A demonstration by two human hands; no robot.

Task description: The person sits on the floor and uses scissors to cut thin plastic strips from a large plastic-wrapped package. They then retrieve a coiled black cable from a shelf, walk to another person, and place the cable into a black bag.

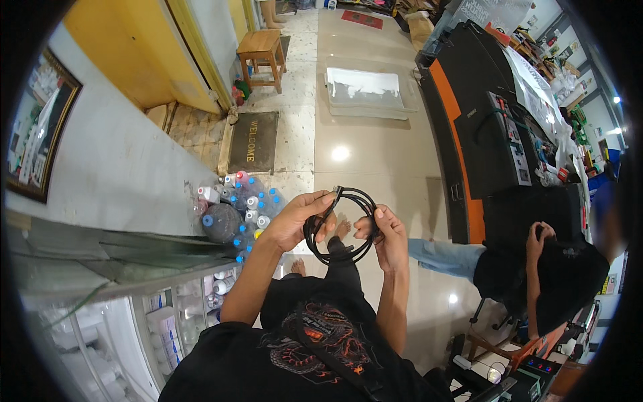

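Observation:
A black cable is wound into a loose coil of several loops in front of my body. My left hand grips the coil's left side, its thumb near a connector end at the top. On the opposite side, my right hand pinches the loops between thumb and fingers. Another short end of the cable lies inside the lower part of the ring. Below the coil my bare feet stand on the tiled floor.
Plastic bottles cluster by the wall at left. A wooden stool, a doormat and a clear plastic tray are farther ahead. At right, a seated person is beside a large black and orange machine.

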